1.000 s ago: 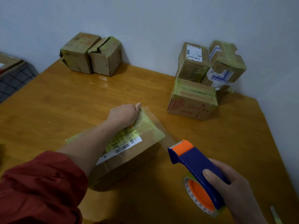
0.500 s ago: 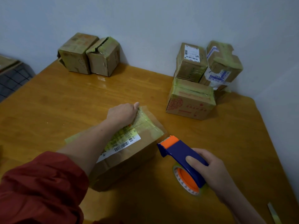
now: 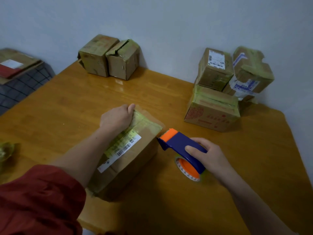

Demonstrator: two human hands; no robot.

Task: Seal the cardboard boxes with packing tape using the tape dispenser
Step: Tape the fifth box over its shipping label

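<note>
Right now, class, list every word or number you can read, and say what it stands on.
"027": white label on the near box; the rest of it is blurred.
Labels on the back right boxes: too small to read.
Red print on the low box: blurred.

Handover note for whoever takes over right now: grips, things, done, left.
Left grip holds the box at its far end, on the table.
Right grip holds the dispenser, its orange head at the box's right top edge; contact unclear.
Done: yellowish tape lies across the box top; the stack at right looks taped.
Left: probably lay a strip here, cut it, set the box aside.
</note>
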